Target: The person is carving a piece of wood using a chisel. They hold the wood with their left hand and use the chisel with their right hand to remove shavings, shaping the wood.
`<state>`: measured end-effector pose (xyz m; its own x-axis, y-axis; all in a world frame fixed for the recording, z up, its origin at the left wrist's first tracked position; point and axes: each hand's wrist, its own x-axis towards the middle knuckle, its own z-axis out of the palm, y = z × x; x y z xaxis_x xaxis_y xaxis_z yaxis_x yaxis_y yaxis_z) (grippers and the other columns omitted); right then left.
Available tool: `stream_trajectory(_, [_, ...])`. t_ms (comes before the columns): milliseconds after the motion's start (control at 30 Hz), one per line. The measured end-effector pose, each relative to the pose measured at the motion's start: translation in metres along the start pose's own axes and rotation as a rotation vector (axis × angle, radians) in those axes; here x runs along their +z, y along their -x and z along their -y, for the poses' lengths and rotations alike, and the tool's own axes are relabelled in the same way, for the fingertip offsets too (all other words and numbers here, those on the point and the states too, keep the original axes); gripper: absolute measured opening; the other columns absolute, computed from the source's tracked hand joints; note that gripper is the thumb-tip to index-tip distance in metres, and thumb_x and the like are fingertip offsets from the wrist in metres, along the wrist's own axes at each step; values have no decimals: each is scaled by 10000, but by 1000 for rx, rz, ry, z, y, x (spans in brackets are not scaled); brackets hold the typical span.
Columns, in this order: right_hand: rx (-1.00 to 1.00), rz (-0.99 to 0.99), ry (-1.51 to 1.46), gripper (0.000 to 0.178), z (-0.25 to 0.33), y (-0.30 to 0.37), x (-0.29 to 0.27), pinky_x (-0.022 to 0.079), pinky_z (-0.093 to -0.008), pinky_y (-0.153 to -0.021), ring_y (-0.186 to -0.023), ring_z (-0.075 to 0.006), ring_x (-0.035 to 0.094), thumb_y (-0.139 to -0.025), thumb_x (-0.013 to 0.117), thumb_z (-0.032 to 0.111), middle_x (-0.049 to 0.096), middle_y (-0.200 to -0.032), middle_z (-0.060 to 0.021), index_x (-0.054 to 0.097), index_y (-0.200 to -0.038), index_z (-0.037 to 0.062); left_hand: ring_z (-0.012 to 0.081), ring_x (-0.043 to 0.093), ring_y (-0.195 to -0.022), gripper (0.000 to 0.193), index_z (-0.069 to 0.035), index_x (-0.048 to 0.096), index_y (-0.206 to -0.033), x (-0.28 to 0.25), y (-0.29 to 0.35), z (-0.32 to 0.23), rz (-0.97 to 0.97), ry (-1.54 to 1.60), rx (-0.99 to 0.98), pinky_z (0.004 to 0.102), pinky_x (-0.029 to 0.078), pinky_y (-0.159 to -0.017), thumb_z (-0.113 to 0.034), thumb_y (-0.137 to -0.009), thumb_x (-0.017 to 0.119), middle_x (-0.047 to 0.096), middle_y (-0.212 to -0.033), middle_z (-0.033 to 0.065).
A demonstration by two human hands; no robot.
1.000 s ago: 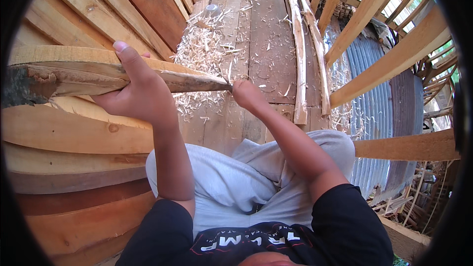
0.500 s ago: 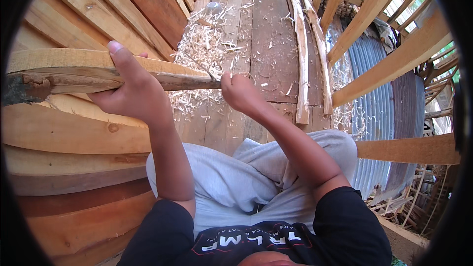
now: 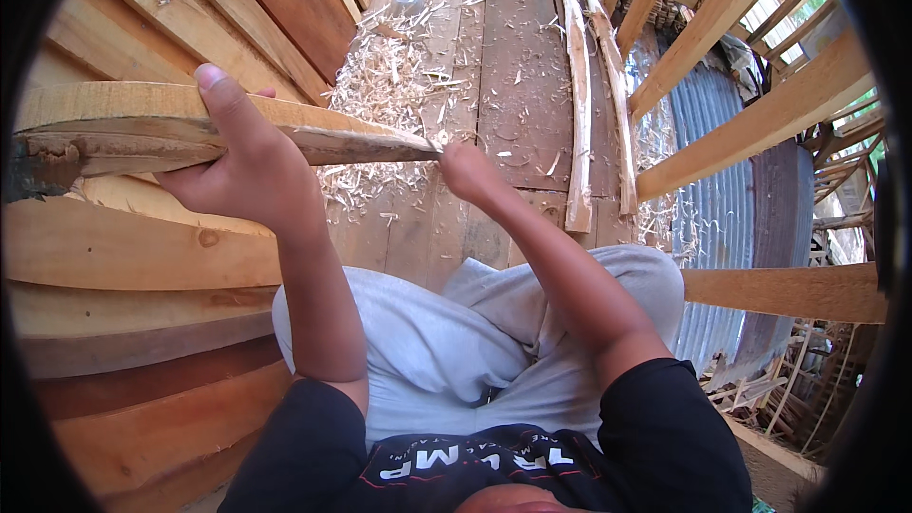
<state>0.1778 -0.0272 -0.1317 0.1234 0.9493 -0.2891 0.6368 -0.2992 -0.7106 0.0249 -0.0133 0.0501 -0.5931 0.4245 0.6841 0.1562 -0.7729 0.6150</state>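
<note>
A long, tapering piece of wood (image 3: 123, 100) lies across in front of me, pale and smooth on top with rough dark bark at its thick left end. My left hand (image 3: 242, 161) is closed around its middle, thumb on top. At the narrow right tip is my right hand (image 3: 465, 171), closed in a fist on what looks like a thin-bladed knife. Only a dark sliver of blade (image 3: 435, 145) shows against the tip; the handle is hidden in my fingers.
Wood shavings (image 3: 385, 76) are heaped on the plank floor (image 3: 513, 66), with a small clear cup (image 3: 408, 4) among them. Two long peeled poles (image 3: 577, 104) lie to the right. A board wall (image 3: 142, 247) stands close on my left; posts (image 3: 760, 114) and corrugated metal sheeting (image 3: 712, 190) are at right.
My right hand has moved slightly right and the blade, earlier slanting above the wood, now sits at its tip. The left hand and wood have shifted slightly left and up.
</note>
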Motion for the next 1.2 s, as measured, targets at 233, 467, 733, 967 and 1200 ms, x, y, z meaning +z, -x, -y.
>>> stream_trajectory(233, [-108,48,94,569,5,1,-2,444,-517,-941,-1018,-491,594,-955,287,325,611,-1047,-360,632,-958,-127,157,613,-740,639,83,319,-1337,-7,-4,2,21,-19,-36,247,568,-523,-148,-871,690,578,-1058,186])
stream_trajectory(467, [74,-29,-63,555,-28,-5,2,453,-505,-925,-1035,-487,586,-953,292,324,613,-1009,-366,639,-911,-107,152,602,-718,661,83,319,-1353,4,4,-4,32,31,-74,259,564,-517,-170,-868,690,581,-1042,173])
stream_trajectory(733, [-8,148,-48,517,62,32,-34,436,-506,-958,-1090,-475,571,-953,288,297,578,-1139,-361,591,-1065,-107,146,609,-677,594,75,355,-1299,-14,-5,3,108,29,-69,261,546,-502,-179,-873,681,602,-944,152])
stream_trajectory(967, [-54,11,291,318,-26,-12,6,512,-489,-833,-960,-401,655,-925,422,156,661,-999,-286,639,-1009,-62,143,570,-509,402,43,432,-1152,-6,-2,3,126,89,-83,259,500,-483,-143,-873,653,577,-710,94])
stream_trajectory(1200, [-3,77,-58,364,67,38,-36,510,-484,-845,-971,-404,651,-927,395,165,648,-1045,-298,639,-1058,-73,137,528,-457,177,-11,468,-942,-18,-7,12,263,157,36,247,462,-464,-89,-873,611,539,-627,68])
